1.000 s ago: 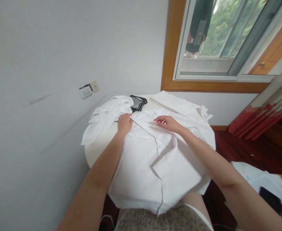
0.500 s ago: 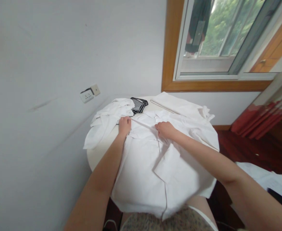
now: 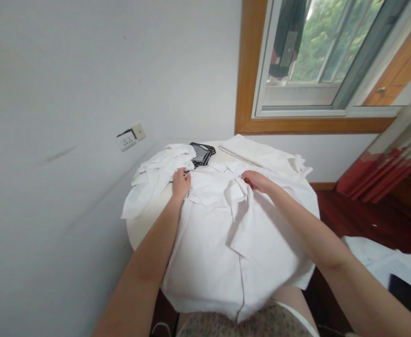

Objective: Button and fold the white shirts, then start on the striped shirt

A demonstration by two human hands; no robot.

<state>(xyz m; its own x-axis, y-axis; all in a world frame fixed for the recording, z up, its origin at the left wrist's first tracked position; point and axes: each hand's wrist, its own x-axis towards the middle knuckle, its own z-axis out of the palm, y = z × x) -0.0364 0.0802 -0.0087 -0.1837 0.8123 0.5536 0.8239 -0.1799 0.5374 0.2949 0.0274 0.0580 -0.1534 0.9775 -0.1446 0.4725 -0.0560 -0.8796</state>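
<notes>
A white shirt (image 3: 209, 248) lies spread over a round table, its lower edge hanging over the near side. At the shirt's upper left edge, my left hand (image 3: 181, 183) has its fingers curled onto the cloth. My right hand (image 3: 257, 181) pinches a raised piece of the shirt's front right of the middle; the front flap stands up in a fold below it. My right fingertips are partly hidden by the cloth. Just beyond my left hand are a crumpled white garment (image 3: 159, 164) and a black-and-white striped cloth (image 3: 202, 154).
The pale round table (image 3: 140, 229) stands against the wall, near a socket (image 3: 126, 140). A folded white cloth (image 3: 258, 152) lies at its back right. A wood-framed window (image 3: 245, 84) and a red-and-white curtain (image 3: 374, 173) are to the right. More white cloth (image 3: 374, 255) sits at lower right.
My right hand has moved right and slightly away from me, drawing the shirt's front flap with it. The cloth between my hands, taut before, is slack. My left hand stays nearly in place.
</notes>
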